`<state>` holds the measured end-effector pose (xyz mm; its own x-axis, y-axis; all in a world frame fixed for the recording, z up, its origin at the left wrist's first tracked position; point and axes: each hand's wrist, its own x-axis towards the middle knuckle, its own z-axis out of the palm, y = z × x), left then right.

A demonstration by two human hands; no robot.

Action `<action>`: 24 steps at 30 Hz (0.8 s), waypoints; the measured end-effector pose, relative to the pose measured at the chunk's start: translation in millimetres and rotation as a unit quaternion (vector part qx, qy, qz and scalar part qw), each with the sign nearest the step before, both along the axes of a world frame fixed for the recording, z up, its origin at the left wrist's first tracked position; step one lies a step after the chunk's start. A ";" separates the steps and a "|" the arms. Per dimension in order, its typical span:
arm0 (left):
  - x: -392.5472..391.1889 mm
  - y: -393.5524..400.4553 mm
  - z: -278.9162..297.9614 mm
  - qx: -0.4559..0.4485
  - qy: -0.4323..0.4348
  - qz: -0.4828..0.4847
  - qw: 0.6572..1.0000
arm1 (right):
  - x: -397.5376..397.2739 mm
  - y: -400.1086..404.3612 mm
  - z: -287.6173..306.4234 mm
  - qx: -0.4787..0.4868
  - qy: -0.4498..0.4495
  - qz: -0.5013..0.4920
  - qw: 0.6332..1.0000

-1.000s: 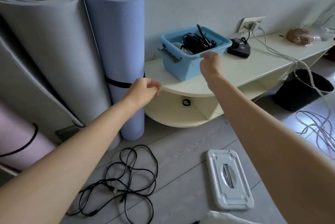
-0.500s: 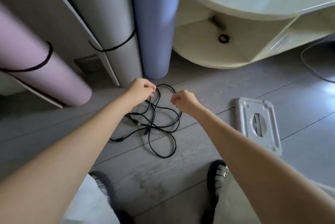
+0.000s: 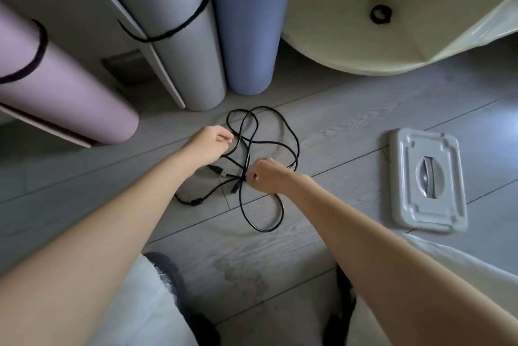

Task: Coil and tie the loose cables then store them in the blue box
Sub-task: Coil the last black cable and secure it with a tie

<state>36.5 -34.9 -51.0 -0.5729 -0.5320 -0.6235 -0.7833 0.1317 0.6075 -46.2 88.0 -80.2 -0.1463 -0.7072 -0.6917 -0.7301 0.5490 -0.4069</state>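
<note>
Right hand [image 3: 266, 177] grip pinches black cable [image 3: 291, 135]; left hand's [image 3: 208, 144] fingertips hidden.

A home room: rolled exercise mats [image 3: 179, 37], cream shelf [image 3: 364, 45], plank floor [image 3: 350, 127].

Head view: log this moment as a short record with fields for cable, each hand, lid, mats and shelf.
cable: black cable, loose tangle on the grey floor, uncoiled
left hand: left hand at the tangle's left edge, fingers curled, grip unclear
right hand: right hand pinches strands at the middle of the tangle
lid: white lid flat on the floor, right of the cable
mats: rolled mats standing behind the cable
shelf: cream shelf, small black ring on it
</note>
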 end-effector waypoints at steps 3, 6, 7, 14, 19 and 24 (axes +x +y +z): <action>-9.1 10.9 29.7 -0.011 0.032 -0.077 0.996 | -16.1 -6.3 49.1 -0.117 0.026 -0.030 0.992; -17.2 20.6 73.4 -0.063 0.057 -0.122 0.989 | -29.9 -8.9 106.8 -0.204 0.082 -0.039 0.975; -18.8 24.7 90.0 -0.081 0.061 -0.132 0.986 | -33.0 -7.7 124.8 -0.225 0.091 -0.043 0.969; -17.5 48.9 212.2 -0.220 0.101 -0.219 0.945 | -48.7 25.9 281.3 -0.341 0.173 -0.032 0.923; -4.8 57.4 266.5 -0.272 0.182 -0.276 0.904 | -47.7 60.0 358.3 -0.415 0.189 -0.067 0.888; 4.9 56.6 285.9 -0.343 0.273 -0.184 0.880 | -49.0 84.6 380.5 -0.517 0.151 -0.129 0.833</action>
<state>41.3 21.7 234.9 -0.8996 -0.3921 0.1923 -0.2279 0.7971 0.5592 -95.1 172.6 300.3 -0.4418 -0.8204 0.3630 -0.7969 0.1730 -0.5788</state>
